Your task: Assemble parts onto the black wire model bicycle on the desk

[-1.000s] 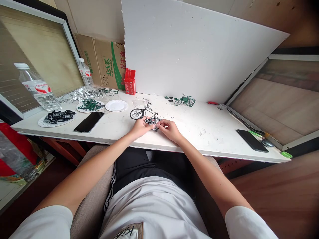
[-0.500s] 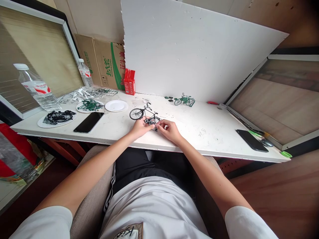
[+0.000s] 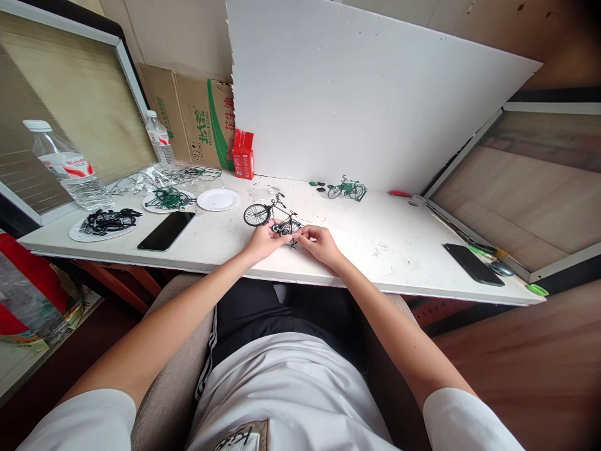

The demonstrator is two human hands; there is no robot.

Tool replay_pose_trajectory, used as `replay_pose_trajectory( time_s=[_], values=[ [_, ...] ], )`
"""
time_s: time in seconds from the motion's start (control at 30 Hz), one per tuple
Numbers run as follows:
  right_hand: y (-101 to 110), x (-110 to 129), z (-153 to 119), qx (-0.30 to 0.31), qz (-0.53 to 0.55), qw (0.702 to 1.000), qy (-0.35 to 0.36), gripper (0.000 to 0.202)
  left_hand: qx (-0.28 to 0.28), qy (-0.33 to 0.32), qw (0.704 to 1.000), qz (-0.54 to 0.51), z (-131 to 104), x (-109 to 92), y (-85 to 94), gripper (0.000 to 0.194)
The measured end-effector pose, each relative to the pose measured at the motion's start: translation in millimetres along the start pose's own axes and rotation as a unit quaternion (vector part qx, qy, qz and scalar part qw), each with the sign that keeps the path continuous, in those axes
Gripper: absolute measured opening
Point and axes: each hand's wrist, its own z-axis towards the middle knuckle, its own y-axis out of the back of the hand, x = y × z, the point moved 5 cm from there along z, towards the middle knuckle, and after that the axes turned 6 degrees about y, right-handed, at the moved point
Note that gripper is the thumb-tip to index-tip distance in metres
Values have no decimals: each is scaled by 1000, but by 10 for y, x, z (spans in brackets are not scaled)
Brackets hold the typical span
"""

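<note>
A small black model bicycle (image 3: 257,215) is held tilted just above the front part of the white table (image 3: 375,244). My left hand (image 3: 265,242) grips it near the pedals and the lower frame, thumb and fingers closed on it. From the other side, my right hand (image 3: 320,243) pinches at the rear wheel, its fingertips touching the bicycle there. Whether a tiny part sits between the right fingertips is too small to tell. The front wheel and handlebar point up and away to the left.
A green model bicycle (image 3: 346,188) stands at the back. To the left are plates with black parts (image 3: 111,221) and green parts (image 3: 169,198), a bare paper plate (image 3: 218,200), a phone (image 3: 166,230) and a water bottle (image 3: 70,169). Another phone (image 3: 473,264) lies right.
Both hands keep nearly the same place on the black model bicycle. The whole view has shifted very slightly; no object has visibly been moved.
</note>
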Motion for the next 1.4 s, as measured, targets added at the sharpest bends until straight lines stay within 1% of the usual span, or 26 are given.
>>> replay_pose_trajectory(
  time_s=[0.17, 0.33, 0.5, 0.63, 0.87, 1.07, 1.27, 1.4],
  values=[
    [8, 17, 0, -2, 6, 1000, -14, 39, 16, -13, 1000, -17, 15, 32, -1, 55],
    [10, 0, -1, 2, 29, 999, -27, 41, 13, -18, 1000, -18, 46, 82, 10, 60],
    [-3, -25, -9, 6, 55, 997, -51, 43, 16, -13, 999, -29, 50, 91, 13, 61],
    [-10, -7, -15, 2, 44, 998, -45, 42, 25, -7, 999, -39, 48, 85, 9, 60],
    [-3, 12, -10, -8, 12, 1000, -24, 42, 22, 8, 999, -33, 76, 110, 23, 60],
    [-3, 46, -14, -6, -1, 1000, -12, 38, 27, 13, 998, -47, 56, 92, 13, 61],
    [1, 44, -18, -11, 0, 1000, -17, 42, 24, 10, 999, -45, 56, 95, 22, 64],
    [8, 31, -14, -8, 3, 1000, -7, 44, 21, 6, 999, -36, 55, 90, 31, 64]
  ],
)
